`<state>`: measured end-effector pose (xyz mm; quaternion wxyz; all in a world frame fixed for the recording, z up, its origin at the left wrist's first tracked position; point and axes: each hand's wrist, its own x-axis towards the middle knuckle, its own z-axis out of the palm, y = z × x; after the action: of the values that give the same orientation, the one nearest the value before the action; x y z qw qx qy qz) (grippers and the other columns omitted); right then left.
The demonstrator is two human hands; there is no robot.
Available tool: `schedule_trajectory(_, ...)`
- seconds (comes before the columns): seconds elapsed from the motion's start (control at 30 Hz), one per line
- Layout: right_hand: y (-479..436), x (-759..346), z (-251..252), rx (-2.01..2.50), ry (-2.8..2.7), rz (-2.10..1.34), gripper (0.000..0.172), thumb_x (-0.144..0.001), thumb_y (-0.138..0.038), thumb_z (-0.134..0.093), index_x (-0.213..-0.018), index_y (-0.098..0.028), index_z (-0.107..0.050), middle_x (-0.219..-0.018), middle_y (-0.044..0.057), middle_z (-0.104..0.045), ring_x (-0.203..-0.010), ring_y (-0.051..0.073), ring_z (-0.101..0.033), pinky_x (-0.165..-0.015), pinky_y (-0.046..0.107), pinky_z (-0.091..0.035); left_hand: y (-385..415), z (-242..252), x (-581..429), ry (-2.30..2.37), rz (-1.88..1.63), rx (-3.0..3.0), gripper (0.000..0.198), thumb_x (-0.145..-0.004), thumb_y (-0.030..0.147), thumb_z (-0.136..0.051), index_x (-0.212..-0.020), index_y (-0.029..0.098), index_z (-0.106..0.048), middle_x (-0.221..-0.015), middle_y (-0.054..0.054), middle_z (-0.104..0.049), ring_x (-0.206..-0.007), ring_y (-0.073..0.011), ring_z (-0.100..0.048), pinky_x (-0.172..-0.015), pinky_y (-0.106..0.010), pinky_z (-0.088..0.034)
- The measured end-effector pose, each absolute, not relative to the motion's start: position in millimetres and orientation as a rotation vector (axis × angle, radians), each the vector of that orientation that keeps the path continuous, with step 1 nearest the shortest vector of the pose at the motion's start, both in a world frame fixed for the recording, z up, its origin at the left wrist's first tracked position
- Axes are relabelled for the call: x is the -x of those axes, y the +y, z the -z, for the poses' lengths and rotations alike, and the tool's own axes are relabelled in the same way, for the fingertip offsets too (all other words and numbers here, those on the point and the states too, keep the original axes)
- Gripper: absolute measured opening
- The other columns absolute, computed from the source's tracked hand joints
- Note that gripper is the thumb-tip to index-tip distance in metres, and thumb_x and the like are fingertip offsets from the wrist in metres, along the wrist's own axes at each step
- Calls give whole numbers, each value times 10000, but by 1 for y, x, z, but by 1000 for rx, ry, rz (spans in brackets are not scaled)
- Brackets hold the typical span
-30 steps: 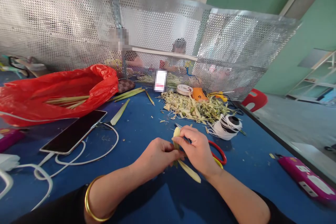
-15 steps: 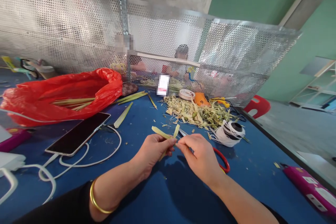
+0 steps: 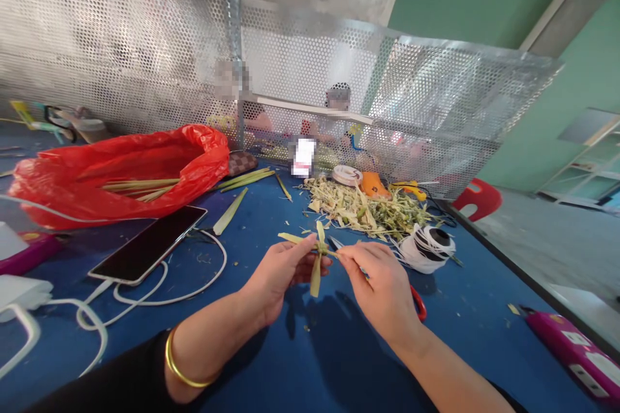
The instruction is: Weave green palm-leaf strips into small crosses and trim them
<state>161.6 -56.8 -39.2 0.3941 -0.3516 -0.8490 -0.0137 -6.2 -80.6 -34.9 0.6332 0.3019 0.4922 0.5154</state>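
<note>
My left hand (image 3: 281, 274) pinches a folded yellow-green leaf strip (image 3: 317, 258) above the blue table (image 3: 310, 355); the strip's ends stick out left, up and down in a cross shape. My right hand (image 3: 382, 290) is closed in a pinch at the strip's right side, fingertips touching it. Red-handled scissors (image 3: 417, 303) lie on the table, mostly hidden under my right hand. A gold bangle sits on my left wrist.
A red plastic bag (image 3: 121, 171) holds leaf strips at the left. A phone (image 3: 148, 244) with white cables lies beside it. Leaf scraps (image 3: 368, 210), a thread spool (image 3: 429, 246), a tape roll (image 3: 347, 175) and a pink case (image 3: 576, 352) lie around. Behind the perforated metal screen (image 3: 290, 71) sit other people.
The strip went from one long piece held low between both hands to a folded cross shape held higher. My hands moved slightly apart and away from me.
</note>
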Motion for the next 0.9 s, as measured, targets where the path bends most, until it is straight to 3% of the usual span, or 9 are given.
schedule_trajectory(0.13,-57,-161,35,817,-2155,272,234,-855,-150,-528,-1056,-223,-623,-966,74,-633,-926,218,-573,-889,405,-371,-81,35,6,1085,-1197,-703,334,-709,370,-691,-888,88,-686,-806,-111,-723,-716,-182,-664,-702,-281,-492)
schedule_trajectory(0.3,-61,-156,39,695,-2413,275,188,-875,-141,-507,-968,-242,-635,-864,14,-640,-853,160,-564,-980,411,-288,-81,41,4,997,-1215,-741,311,-641,297,-758,-867,94,-691,-812,-83,-708,-702,-161,-637,-693,-282,-490)
schedule_trajectory(0.53,-61,-156,45,599,-2415,237,202,-899,-107,-441,-836,-198,-610,-801,16,-655,-798,145,-549,-931,369,-329,-84,42,-1,984,-1264,-673,267,-554,233,-812,-754,98,-697,-671,-27,-671,-622,-119,-589,-631,-238,-466)
schedule_trajectory(0.9,-68,-155,36,483,-2362,154,185,-867,-66,-468,-856,-185,-609,-813,20,-672,-780,148,-572,-865,357,-384,-83,42,1,1017,-1193,-675,375,-602,231,-776,-926,82,-658,-750,-76,-688,-660,-153,-624,-651,-265,-477)
